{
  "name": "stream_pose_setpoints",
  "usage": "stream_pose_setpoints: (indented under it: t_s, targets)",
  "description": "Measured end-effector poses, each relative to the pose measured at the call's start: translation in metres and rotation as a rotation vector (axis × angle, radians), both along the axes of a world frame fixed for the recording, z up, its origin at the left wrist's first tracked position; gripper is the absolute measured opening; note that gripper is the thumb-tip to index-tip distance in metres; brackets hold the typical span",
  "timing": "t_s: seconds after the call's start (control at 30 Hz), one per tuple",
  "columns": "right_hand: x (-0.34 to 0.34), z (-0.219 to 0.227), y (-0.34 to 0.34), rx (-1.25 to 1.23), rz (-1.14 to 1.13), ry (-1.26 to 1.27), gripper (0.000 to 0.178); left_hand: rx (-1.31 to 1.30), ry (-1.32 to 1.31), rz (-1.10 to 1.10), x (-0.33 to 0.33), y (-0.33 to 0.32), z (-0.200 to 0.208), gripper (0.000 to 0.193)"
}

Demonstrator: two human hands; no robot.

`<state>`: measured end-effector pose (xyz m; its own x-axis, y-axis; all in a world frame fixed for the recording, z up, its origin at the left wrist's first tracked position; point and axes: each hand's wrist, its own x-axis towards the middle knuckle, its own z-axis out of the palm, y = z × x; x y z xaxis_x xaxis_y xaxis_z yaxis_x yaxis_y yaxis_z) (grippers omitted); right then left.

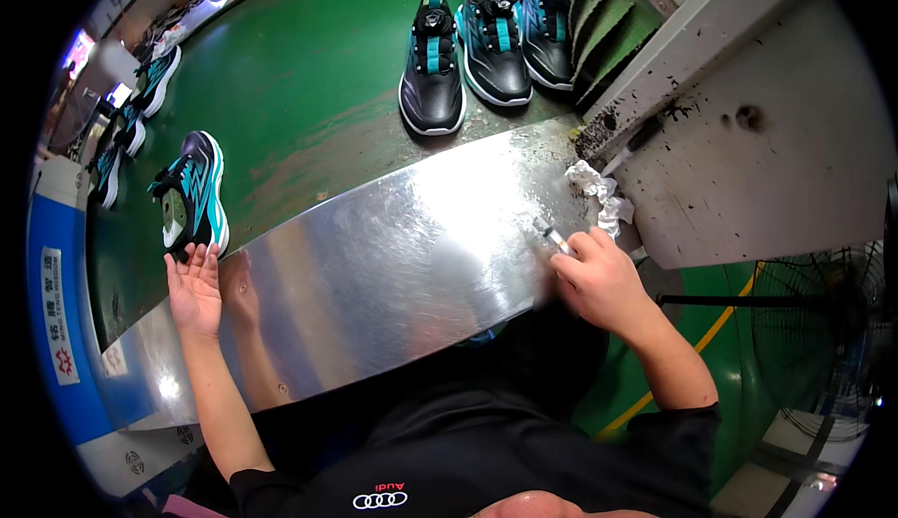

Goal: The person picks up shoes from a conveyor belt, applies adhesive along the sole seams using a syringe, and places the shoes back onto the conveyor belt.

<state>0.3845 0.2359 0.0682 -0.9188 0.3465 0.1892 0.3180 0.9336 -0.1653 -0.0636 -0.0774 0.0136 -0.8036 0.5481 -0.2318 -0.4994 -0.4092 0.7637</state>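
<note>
A black and teal sneaker with a white sole lies on the green belt at the left, its toe pointing away from me. My left hand is open, palm up, its fingertips at the sneaker's heel; contact is hard to tell. Above the right part of the metal ledge, my right hand is closed around a slim pen-like tool with a pale barrel. Its exact kind is too small to make out. Crumpled white tissue lies just beyond that hand.
Three similar sneakers stand at the belt's far right, beside green flaps. More sneakers line the left side. A dark pen-like tool leans near a stained metal panel. A black fan stands at right.
</note>
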Motion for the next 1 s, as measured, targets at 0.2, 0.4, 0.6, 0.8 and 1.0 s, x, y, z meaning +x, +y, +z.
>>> stream_pose_setpoints:
  t_s: [0.2, 0.4, 0.6, 0.8, 1.0]
  targets:
    - [-0.003, 0.001, 0.002, 0.118, 0.029, -0.147, 0.008, -0.128, 0.095, 0.071, -0.023, -0.009, -0.01, 0.03]
    - [0.004, 0.007, -0.007, 0.042, 0.057, -0.169, 0.008, -0.249, 0.21, 0.051, -0.022, -0.007, 0.014, 0.02]
    - [-0.005, 0.0, 0.007, -0.203, 0.018, -0.087, 0.006, -0.167, 0.458, -0.391, 0.005, 0.005, 0.044, 0.013]
    - [0.0, 0.011, 0.014, -0.511, -0.018, -0.085, 0.013, -0.805, 1.777, -0.058, 0.095, -0.001, 0.063, 0.02]
    - [-0.012, 0.004, 0.01, -0.846, -0.052, -0.012, 0.014, -0.765, 0.828, -0.607, 0.187, 0.01, 0.074, 0.019]
